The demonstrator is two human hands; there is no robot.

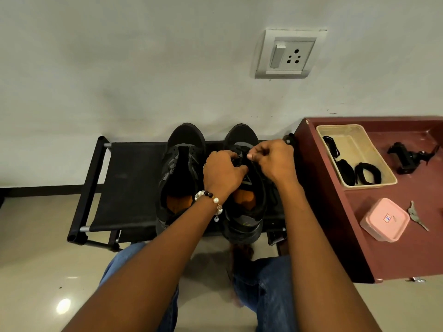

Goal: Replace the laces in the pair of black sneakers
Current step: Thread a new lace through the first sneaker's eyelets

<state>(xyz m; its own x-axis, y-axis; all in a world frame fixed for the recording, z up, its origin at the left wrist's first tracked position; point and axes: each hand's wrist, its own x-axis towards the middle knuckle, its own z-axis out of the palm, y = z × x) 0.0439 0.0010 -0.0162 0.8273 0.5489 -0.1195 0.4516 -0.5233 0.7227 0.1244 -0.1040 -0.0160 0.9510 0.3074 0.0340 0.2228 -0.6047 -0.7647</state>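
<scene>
Both our hands work at centre frame over the right-hand sneaker (244,188) on the black rack (129,183). Our left hand (221,174) curls its fingers into the eyelet area, seemingly holding the lace (239,154); our right hand (273,159) pinches it just beside. Left of them, the other sneaker (179,173) stands open, apparently unlaced. We judge the lace soft, thin and limp, best pinched near its tip. Spare black laces (365,173) lie in the beige tray (374,149) at right.
</scene>
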